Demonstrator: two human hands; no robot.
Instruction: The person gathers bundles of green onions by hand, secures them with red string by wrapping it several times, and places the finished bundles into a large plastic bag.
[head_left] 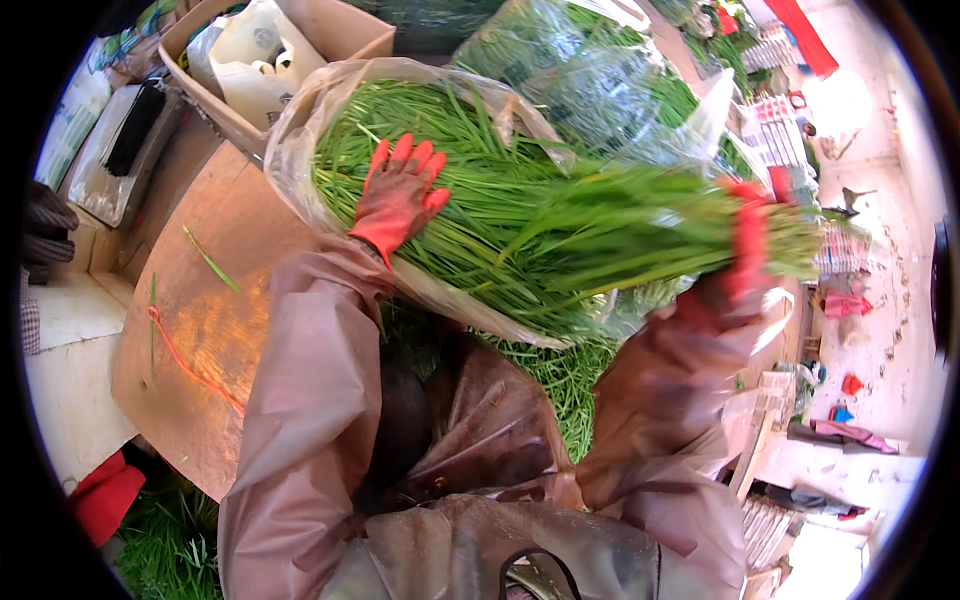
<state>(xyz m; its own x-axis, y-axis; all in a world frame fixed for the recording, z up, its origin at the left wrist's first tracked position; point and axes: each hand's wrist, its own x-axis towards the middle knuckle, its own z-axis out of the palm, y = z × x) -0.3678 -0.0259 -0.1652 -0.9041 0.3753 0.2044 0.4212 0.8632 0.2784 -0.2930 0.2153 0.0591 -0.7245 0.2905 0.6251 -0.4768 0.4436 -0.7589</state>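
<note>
My left hand [398,195], in a red glove with a dirt-darkened back, lies with fingers spread on long green chives [410,115] in a large clear plastic bag [300,125]. To the right, my right hand [745,245], also red-gloved and smeared by motion, grips a thick bunch of chives [650,220] near its paler end. The leafy part of this bunch stretches leftward over the bag's mouth and merges with the chives inside. How the right fingers close round the bunch is blurred.
A worn brown board [210,290] at left carries an orange-red string [190,370] and loose leaves. Behind it stands a cardboard box [340,30] with plastic bags. Another filled clear bag [560,75] sits beyond. More greens [555,385] lie below the bag, near my lap.
</note>
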